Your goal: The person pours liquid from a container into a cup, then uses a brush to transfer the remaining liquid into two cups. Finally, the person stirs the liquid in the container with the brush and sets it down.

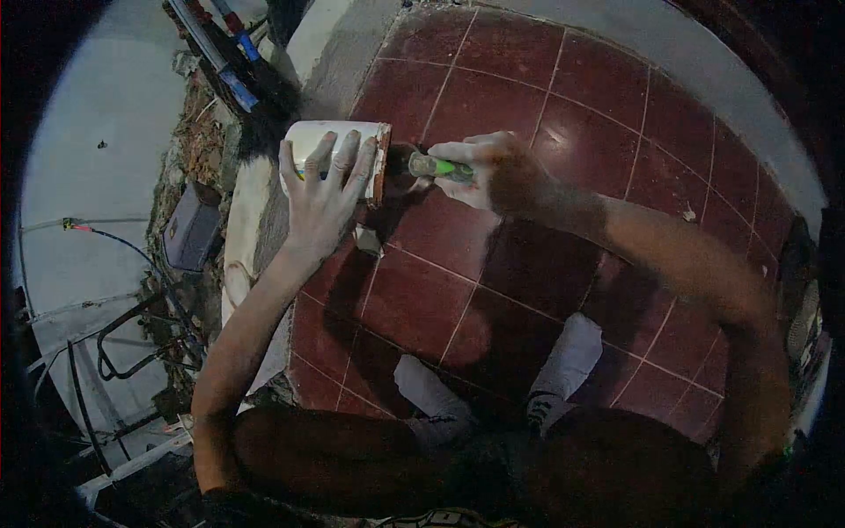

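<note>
A white tub (304,134) with a reddish-brown, crusted rim lies tipped on its side, its mouth facing right. My left hand (327,180) is on its side, fingers spread over the white wall and gripping it. In my right hand (497,172) is a tool with a green and clear handle (443,167), its dark end pointing left at the tub's mouth. That end is in shadow, so its shape and whether it enters the tub cannot be made out. Just below the tub, a small pale block (367,239) rests on the floor.
Red floor tiles (431,290) lie under my white-socked feet (568,356). Left of them runs a pale ledge (249,207) with rubble, a grey box (193,227) and cables. Long tools with blue parts (236,88) lean at the upper left. Metal frames stand at the lower left.
</note>
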### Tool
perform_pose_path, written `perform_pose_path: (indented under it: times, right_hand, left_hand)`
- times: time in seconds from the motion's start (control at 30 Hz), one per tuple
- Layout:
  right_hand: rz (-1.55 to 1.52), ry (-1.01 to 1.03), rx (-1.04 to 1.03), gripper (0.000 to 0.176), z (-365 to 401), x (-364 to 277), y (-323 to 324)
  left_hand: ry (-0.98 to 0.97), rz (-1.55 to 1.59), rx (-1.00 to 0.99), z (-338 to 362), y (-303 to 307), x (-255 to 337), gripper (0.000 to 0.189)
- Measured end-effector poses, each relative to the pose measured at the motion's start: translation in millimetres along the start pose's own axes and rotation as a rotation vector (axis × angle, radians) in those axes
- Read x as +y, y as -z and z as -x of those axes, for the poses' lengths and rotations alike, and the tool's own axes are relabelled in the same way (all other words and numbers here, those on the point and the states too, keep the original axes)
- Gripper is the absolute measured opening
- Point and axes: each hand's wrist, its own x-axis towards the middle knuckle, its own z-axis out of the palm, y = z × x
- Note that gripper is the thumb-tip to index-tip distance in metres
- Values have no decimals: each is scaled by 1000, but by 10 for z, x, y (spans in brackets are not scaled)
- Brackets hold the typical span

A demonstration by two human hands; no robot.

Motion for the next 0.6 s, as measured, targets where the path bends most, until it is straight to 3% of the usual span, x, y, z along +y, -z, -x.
perform_pose_path:
  times: [0.33,0.4,0.43,0.5,0.6]
  right_hand:
    - [-2,-7,43,29,125,77,124]
    - [-122,31,25,33,108,119,175]
    - [-123,31,27,33,101,153,140]
    - [6,96,165,37,67,170,76]
    - [48,92,122,41,19,118,11]
  left_hand:
    - [22,-6,25,46,-6,28,70]
    - [57,26,29,55,-12,42,74]
    - [52,-7,-52,64,32,39,78]
    - [48,-1,-21,65,27,56,79]
    - [43,4,0,58,52,53,80]
